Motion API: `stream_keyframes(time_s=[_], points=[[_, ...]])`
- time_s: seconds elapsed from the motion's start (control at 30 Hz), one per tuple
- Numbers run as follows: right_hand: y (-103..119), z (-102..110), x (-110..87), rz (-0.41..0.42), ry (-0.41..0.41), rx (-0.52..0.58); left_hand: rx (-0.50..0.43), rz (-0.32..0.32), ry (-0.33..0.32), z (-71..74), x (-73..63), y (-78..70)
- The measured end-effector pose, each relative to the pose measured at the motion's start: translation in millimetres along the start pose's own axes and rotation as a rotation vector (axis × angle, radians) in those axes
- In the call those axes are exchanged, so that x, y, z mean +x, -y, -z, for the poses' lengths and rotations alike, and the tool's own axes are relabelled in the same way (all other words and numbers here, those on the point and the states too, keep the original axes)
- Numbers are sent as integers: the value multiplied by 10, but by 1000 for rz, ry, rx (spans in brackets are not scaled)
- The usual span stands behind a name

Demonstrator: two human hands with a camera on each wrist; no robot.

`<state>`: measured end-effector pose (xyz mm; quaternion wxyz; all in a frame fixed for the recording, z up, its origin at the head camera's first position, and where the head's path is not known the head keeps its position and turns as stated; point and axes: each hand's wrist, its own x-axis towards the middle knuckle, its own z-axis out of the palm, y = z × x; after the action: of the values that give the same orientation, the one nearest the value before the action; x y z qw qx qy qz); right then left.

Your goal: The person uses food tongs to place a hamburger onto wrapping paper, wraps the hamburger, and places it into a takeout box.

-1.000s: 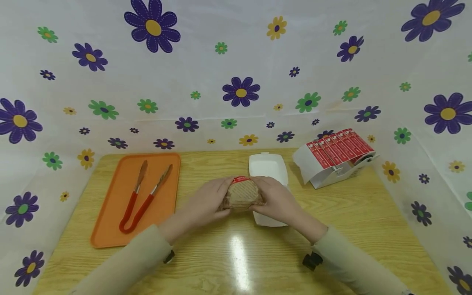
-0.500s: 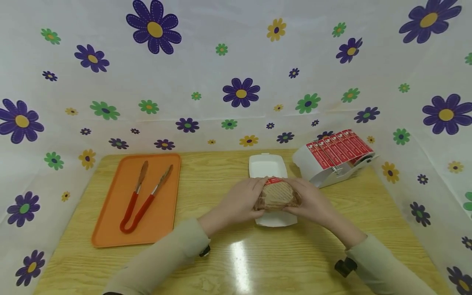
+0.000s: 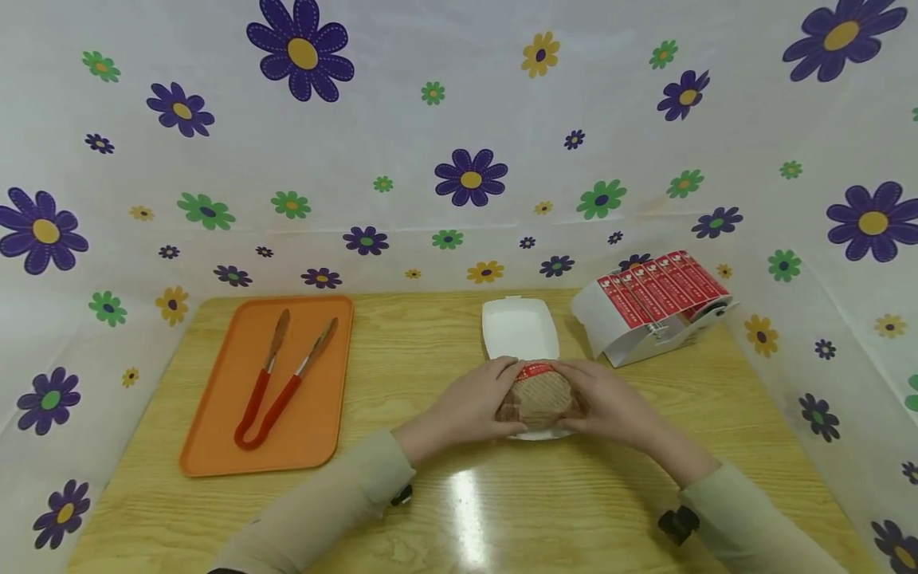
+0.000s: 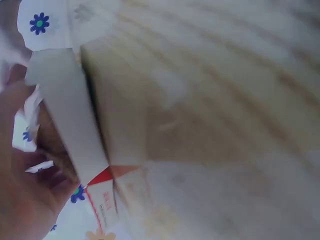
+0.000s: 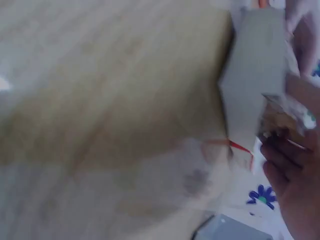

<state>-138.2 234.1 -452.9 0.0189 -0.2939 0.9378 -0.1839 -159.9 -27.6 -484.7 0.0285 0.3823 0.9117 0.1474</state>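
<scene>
A burger (image 3: 543, 399) wrapped in tan patterned paper with a red sticker strip is held between both hands, low in the near half of an open white clamshell box (image 3: 519, 328). My left hand (image 3: 469, 402) grips its left side, fingers over the top and thumb towards the front. On the opposite side my right hand (image 3: 613, 399) grips it the same way. Only the box's front rim shows beneath the burger in the head view. Both wrist views show the box wall (image 4: 70, 115) standing on the table, with brown wrapping (image 5: 277, 117) just behind it by the fingers.
At the left lies an orange tray (image 3: 315, 442) bearing red-handled metal tongs (image 3: 280, 408). A white dispenser with a roll of red stickers (image 3: 660, 291) stands at the back right. Flower-printed white sheeting (image 3: 402, 135) encloses the wooden table (image 3: 402, 343) at the back and sides.
Both hands have carried the wrapped burger to the right, from the box's left side to over its near half, then lowered it there. Tray, tongs and dispenser stay put.
</scene>
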Motion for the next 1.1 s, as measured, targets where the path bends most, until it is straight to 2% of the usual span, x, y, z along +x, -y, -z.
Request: stream_keyframes(time_s=[0.13,0.23,0.3,0.53,0.67,0.77,0.9,1.1], points=[[-9,81,-25,34,54,20,-16,-16,64,62,-42,-1],[-12,112,-26,29,82,51,-1,3,112,103,-66,-31],[-18,111,-19,27,90,67,11,15,119,112,-72,-52],[-67,39,7,19,57,87,-22,36,64,80,-42,-48],[-64,-36,26,6,3,67,20,51,0,107,-54,-37],[-38,-64,32,-12,-20,50,31,64,-15,151,-91,-37],[-13,-1,22,4,16,50,-8,58,5,180,-135,-23],[-55,123,33,26,116,122,-58,37,6,186,-156,-4]])
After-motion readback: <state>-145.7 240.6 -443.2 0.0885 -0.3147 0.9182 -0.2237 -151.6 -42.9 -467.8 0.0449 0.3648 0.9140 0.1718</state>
